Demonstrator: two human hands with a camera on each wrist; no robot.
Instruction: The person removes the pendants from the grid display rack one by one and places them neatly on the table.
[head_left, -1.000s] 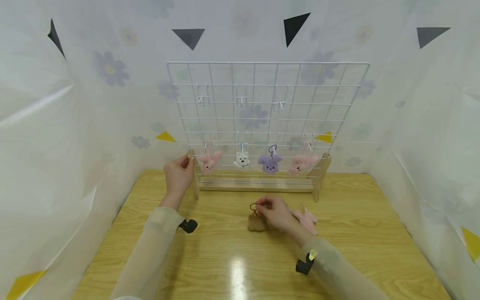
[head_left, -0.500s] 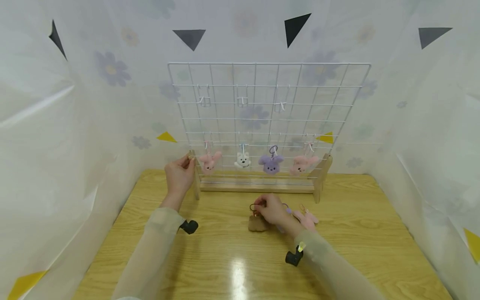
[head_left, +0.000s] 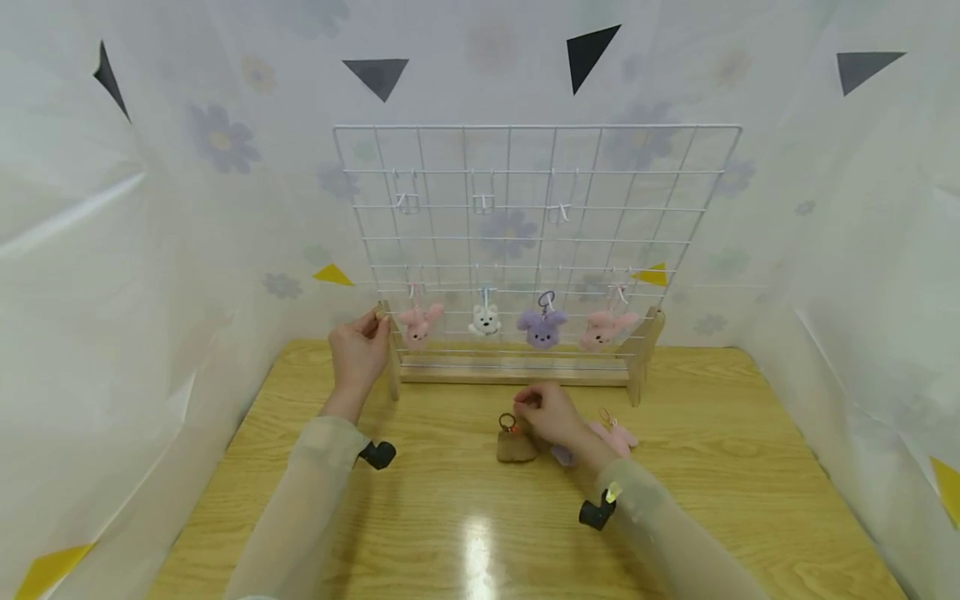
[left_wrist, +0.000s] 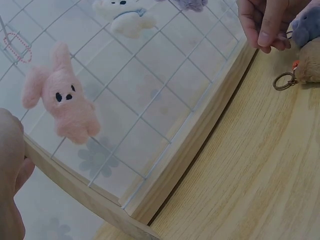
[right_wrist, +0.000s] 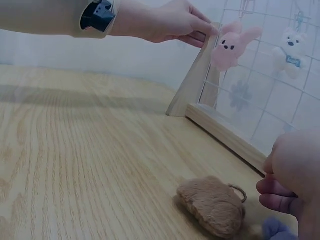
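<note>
My left hand (head_left: 360,354) pinches the top of the wooden upright (head_left: 392,358) at the left side of the white wire grid rack (head_left: 510,239). On the table before the rack lies a brown plush keychain (head_left: 516,447), its metal ring (left_wrist: 284,81) free of any fingers. My right hand (head_left: 551,415) hovers just above and right of that ring, fingers loosely curled, with nothing visible between them. Beneath the right wrist, a purple plush keychain (head_left: 562,455) is mostly hidden. A pink plush keychain (head_left: 615,437) lies beyond it, partly covered by the forearm.
Along the lower row hang a pink rabbit plush (head_left: 420,325), a white bear plush (head_left: 485,320), a purple plush (head_left: 542,328) and another pink plush (head_left: 602,330). Bare white hooks (head_left: 483,202) sit higher on the grid. A wooden base bar (head_left: 510,373) runs along the rack's bottom.
My right hand has let go of the brown keychain's ring and shifted slightly up and to the right. The brown keychain stays on the table; the left hand has not moved.
</note>
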